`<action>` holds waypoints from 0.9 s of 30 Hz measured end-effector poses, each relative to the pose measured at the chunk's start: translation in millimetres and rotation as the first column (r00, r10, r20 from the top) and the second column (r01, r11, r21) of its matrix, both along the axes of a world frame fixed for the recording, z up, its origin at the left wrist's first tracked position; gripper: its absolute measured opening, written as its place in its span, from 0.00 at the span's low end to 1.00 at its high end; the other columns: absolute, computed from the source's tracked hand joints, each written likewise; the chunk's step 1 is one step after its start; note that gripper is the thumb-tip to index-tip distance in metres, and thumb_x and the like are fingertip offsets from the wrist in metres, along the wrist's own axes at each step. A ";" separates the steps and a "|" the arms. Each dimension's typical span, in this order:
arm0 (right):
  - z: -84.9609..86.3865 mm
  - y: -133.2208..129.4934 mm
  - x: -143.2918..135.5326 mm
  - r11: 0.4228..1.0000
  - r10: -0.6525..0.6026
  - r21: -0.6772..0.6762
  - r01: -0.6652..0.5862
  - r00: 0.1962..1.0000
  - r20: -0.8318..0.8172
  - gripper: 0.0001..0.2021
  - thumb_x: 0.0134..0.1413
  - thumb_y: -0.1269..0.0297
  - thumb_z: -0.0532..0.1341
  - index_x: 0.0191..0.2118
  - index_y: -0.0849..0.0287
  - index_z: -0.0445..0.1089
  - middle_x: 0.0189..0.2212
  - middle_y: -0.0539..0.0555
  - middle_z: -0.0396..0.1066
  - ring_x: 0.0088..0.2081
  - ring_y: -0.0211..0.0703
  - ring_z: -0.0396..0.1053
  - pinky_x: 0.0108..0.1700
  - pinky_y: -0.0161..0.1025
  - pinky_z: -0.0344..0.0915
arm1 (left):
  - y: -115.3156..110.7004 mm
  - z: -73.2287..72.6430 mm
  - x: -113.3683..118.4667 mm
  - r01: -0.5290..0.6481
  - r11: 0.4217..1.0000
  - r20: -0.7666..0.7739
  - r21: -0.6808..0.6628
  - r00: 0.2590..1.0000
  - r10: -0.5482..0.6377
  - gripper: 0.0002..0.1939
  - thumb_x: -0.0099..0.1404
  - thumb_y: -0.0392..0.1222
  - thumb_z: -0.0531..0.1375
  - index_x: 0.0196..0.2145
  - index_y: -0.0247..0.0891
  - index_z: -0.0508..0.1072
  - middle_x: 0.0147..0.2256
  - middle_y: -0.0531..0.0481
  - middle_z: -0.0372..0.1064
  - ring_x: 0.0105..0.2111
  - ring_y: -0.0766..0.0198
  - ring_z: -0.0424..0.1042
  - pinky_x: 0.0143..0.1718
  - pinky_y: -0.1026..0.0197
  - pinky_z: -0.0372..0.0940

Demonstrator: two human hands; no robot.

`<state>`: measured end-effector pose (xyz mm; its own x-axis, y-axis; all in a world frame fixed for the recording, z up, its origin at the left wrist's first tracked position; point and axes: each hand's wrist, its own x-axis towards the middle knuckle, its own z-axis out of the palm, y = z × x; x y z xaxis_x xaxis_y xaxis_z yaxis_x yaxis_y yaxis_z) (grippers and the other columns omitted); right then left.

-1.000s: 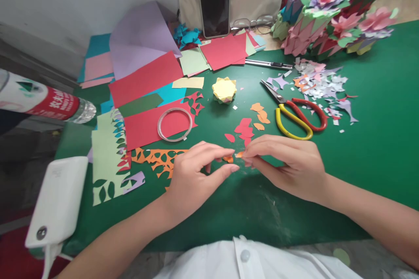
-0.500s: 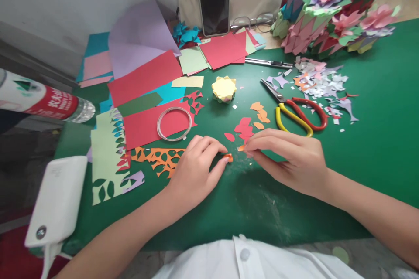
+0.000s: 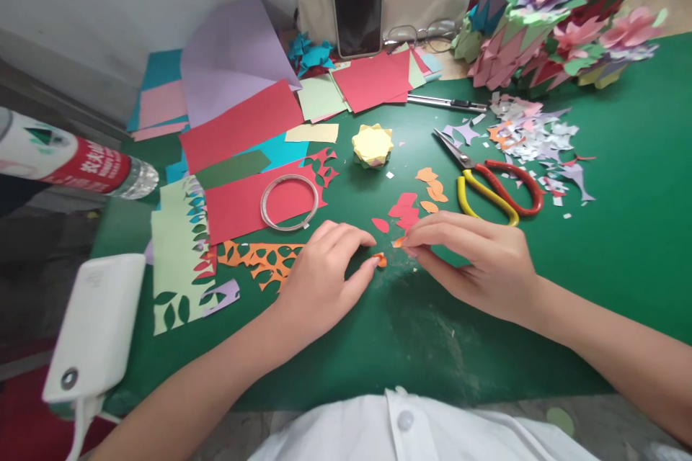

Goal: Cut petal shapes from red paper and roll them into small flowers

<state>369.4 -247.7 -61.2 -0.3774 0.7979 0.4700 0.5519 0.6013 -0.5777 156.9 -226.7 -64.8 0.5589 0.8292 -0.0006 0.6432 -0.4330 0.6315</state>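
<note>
My left hand (image 3: 334,268) rests low over the table, its fingers curled. An orange folded paper petal (image 3: 381,260) sits at its thumb tip, partly covered. Opposite, my right hand (image 3: 478,263) pinches another orange paper petal (image 3: 398,242) between thumb and fingertips; the two petals are a short gap apart. Just beyond the right fingertips lie several red paper petals (image 3: 404,207) and orange paper petals (image 3: 437,191). Scissors (image 3: 486,191) with one yellow and one red handle lie behind the right hand, blades open. Orange paper with cut-out holes (image 3: 262,259) reaches under the left hand.
A yellow folded-paper piece (image 3: 373,145) stands mid-table. A tape roll (image 3: 289,203) lies on red paper (image 3: 232,209). Paper scraps (image 3: 535,133), a cutter knife (image 3: 446,102) and paper flowers (image 3: 562,21) are rightward; a power bank (image 3: 97,324) and bottle (image 3: 81,158) are left.
The whole view has shifted slightly. Both hands stay in nearly the same place, with the orange petals still at their fingertips.
</note>
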 end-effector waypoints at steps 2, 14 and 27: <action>0.3 -0.5 -0.1 1.000 0.001 -0.001 -0.001 1.000 0.002 0.10 0.58 0.78 0.59 0.39 0.53 0.66 0.32 0.51 0.76 0.34 0.37 0.75 0.39 0.32 0.71 | -0.8 -2.0 0.5 0.022 0.999 -0.015 0.028 1.000 -0.022 0.03 0.67 0.35 0.57 0.37 0.38 0.71 0.39 0.48 0.71 0.41 0.58 0.66 0.44 0.56 0.63; -1.2 1.2 -2.5 0.999 0.033 -0.016 -0.035 0.995 -0.093 0.07 0.57 0.79 0.60 0.37 0.59 0.69 0.30 0.52 0.75 0.32 0.36 0.73 0.36 0.32 0.71 | -2.8 2.5 2.2 -0.048 0.997 0.103 -0.066 0.993 0.055 0.06 0.65 0.32 0.56 0.32 0.37 0.71 0.31 0.52 0.70 0.34 0.65 0.67 0.37 0.61 0.62; 0.3 -3.2 -6.7 0.946 0.289 -0.056 -0.318 0.912 -0.292 0.06 0.57 0.81 0.60 0.37 0.65 0.71 0.31 0.60 0.76 0.36 0.41 0.75 0.38 0.38 0.74 | -1.1 21.1 0.9 0.035 0.742 0.423 -0.669 0.839 0.342 0.03 0.65 0.37 0.61 0.32 0.37 0.70 0.30 0.56 0.69 0.30 0.72 0.70 0.33 0.70 0.65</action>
